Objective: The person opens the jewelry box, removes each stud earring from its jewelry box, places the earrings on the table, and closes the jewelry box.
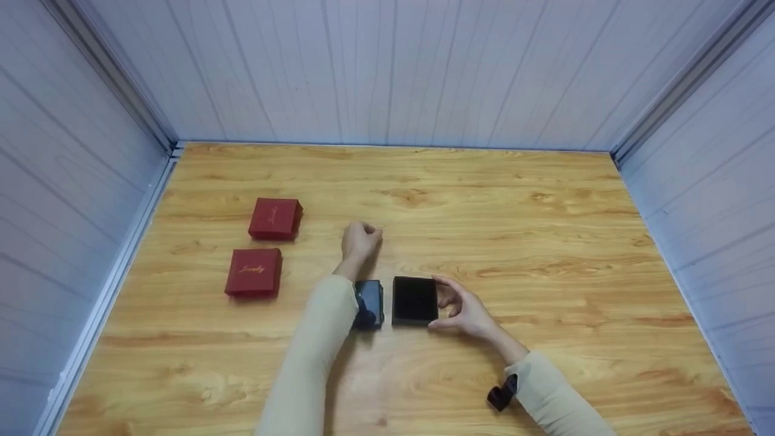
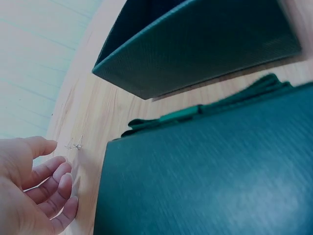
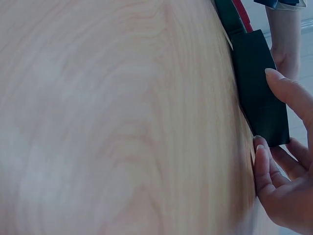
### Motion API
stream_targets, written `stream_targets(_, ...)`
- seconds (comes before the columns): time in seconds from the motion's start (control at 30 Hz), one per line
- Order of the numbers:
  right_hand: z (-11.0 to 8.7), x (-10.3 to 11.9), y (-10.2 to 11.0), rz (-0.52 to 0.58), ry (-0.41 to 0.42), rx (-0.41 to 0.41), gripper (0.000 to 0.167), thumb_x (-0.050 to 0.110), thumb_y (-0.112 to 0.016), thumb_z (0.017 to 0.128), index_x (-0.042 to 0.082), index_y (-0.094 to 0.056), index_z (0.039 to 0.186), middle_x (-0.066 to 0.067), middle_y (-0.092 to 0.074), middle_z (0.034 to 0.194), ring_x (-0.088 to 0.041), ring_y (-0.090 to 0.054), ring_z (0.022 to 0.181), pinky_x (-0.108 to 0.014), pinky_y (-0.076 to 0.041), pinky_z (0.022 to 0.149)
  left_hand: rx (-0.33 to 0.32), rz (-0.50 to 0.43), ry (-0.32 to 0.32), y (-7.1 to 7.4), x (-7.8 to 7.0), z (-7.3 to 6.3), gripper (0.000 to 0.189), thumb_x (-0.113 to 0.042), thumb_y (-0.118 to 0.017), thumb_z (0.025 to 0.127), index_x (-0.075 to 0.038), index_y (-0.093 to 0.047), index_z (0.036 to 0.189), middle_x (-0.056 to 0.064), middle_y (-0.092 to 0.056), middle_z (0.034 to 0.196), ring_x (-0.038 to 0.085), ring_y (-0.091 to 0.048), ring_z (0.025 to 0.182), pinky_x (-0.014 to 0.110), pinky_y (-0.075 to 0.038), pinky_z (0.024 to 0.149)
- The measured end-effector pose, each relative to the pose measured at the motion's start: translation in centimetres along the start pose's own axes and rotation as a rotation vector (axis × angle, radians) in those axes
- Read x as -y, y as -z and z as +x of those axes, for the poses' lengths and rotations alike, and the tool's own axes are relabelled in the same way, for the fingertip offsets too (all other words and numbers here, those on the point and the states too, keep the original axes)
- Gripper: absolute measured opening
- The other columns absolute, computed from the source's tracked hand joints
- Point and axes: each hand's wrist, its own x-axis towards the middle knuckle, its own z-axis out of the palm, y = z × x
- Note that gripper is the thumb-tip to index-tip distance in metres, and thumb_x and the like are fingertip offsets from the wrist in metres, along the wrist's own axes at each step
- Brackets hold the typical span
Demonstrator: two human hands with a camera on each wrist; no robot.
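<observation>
My left hand hovers low over the table, thumb apart from loosely curled fingers. Just beyond its fingertips lie small, thin metal pieces that look like earrings, tiny in the head view. Under my left wrist sits a dark green box lid with a green ribbon bow, partly covered by the sleeve and wrist camera in the head view. To its right stands an open-topped dark green box, dark inside. My right hand grips this box by its right side, thumb at the near edge and index finger at the far edge.
Two red boxes with gold lettering, a farther one and a nearer one, stand on the left of the wooden table. Pale panel walls close in the table at the back and on both sides.
</observation>
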Motion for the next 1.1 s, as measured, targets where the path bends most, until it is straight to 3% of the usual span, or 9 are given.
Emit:
stream_targets(0.17,0.0,0.1,-0.1,-0.003,0.006,-0.009,0.081,-0.001,-0.079,0.06,-0.005,-0.038,0.129,-0.024,-0.05,0.105,-0.044,-0.049,0.082,-0.026,-0.043,0.057,0.02,0.006,-0.018,0.5,0.0,-0.3,0.023,-0.019,-0.059,0.081,0.0,-0.066,0.092,0.011,-0.065,0.089,0.024,-0.06,0.082,0.033,-0.047,0.073)
stream_targets(0.33,0.0,0.1,-0.1,-0.002,0.003,-0.007,0.081,-0.001,-0.079,0.06,-0.006,-0.037,0.129,-0.026,-0.051,0.101,-0.044,-0.049,0.081,-0.027,-0.043,0.057,0.052,0.031,-0.079,0.9,0.0,-0.6,0.029,-0.017,-0.059,0.081,0.004,-0.062,0.1,0.014,-0.063,0.093,0.025,-0.058,0.086,0.034,-0.046,0.075)
stream_targets(0.5,0.0,0.1,-0.1,0.012,0.005,-0.007,0.08,-0.002,-0.078,0.06,-0.007,-0.037,0.129,-0.026,-0.049,0.109,-0.044,-0.049,0.082,-0.024,-0.042,0.057,0.097,0.032,-0.134,1.3,0.1,-1.2,0.034,-0.017,-0.06,0.08,0.006,-0.058,0.106,0.014,-0.061,0.09,0.025,-0.057,0.082,0.033,-0.046,0.073)
stream_targets(0.73,0.0,0.1,0.0,-0.007,-0.001,-0.005,0.08,-0.001,-0.078,0.06,-0.006,-0.037,0.129,-0.025,-0.051,0.102,-0.043,-0.05,0.081,-0.027,-0.044,0.057,0.145,-0.067,-0.225,1.7,0.7,-2.0,0.035,-0.011,-0.062,0.08,0.011,-0.054,0.107,0.017,-0.056,0.09,0.027,-0.055,0.082,0.034,-0.046,0.073)
stream_targets(0.87,0.0,0.1,-0.1,0.003,0.001,-0.006,0.081,-0.001,-0.078,0.06,-0.006,-0.037,0.129,-0.024,-0.05,0.108,-0.043,-0.05,0.081,-0.027,-0.043,0.057,0.178,-0.119,-0.29,2.0,1.1,-2.5,0.038,-0.008,-0.064,0.079,0.011,-0.052,0.109,0.021,-0.054,0.093,0.03,-0.054,0.084,0.037,-0.045,0.076)
stream_targets(1.1,0.0,0.0,-0.1,0.006,0.012,-0.013,0.082,-0.001,-0.079,0.059,-0.006,-0.037,0.129,-0.023,-0.047,0.115,-0.044,-0.05,0.082,-0.026,-0.044,0.057,0.304,-0.201,-0.371,2.6,2.5,-2.9,0.052,-0.013,-0.067,0.078,0.011,-0.045,0.119,0.025,-0.05,0.107,0.036,-0.049,0.101,0.042,-0.041,0.086)
